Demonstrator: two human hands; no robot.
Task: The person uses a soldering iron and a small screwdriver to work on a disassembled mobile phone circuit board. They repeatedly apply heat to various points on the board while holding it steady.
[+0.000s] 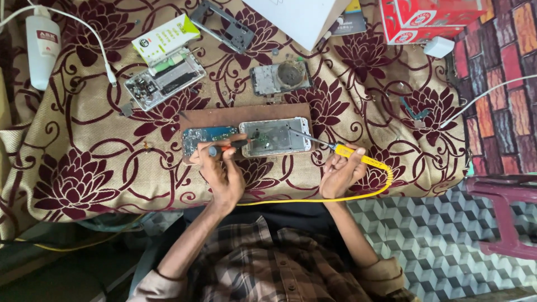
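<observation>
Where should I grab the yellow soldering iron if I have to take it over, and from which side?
Grip the soldering iron on its yellow handle, coming from the person's right, the cord end. The thin metal tip points left over the opened phone and is probably hot, so keep off it. The right hand already holds the handle, and the yellow cord loops from its rear, so leave slack.

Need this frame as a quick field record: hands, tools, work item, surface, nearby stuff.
left hand: holds red-and-black screwdriver, tip at the opened phone
right hand: holds yellow soldering iron, tip over the phone
work item: opened phone, beside blue circuit board
surface: brown board on floral cloth
nearby: second opened phone; third phone body; white charger; red box
</observation>
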